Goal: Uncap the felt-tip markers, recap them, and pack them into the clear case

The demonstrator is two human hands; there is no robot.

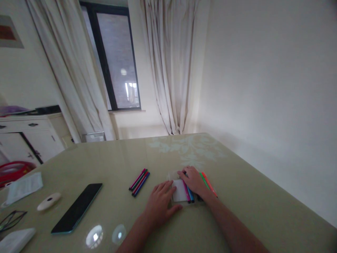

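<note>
A clear plastic pen case (pixel 179 202) with a white card (pixel 179 191) inside lies flat on the table. My left hand (pixel 161 201) rests at the case's left side, fingers spread, thumb near its front edge. My right hand (pixel 194 181) reaches over the case, thumb and fingers closed around the far end of the felt-tip pens there. Under it lie a magenta felt-tip pen (pixel 186 192) and a blue felt-tip pen (pixel 190 195), partly covered. Right of that hand show a green pen (pixel 204 180) and an orange pen (pixel 209 184).
Several dark red, green and blue pens (pixel 139 182) lie in a bunch left of my hands. Farther left are a black phone (pixel 77 209), a white oval object (pixel 49 201), glasses (pixel 12 220) and a pale blue sheet (pixel 25 188). A wall (pixel 276 105) borders the table (pixel 113 158) on the right.
</note>
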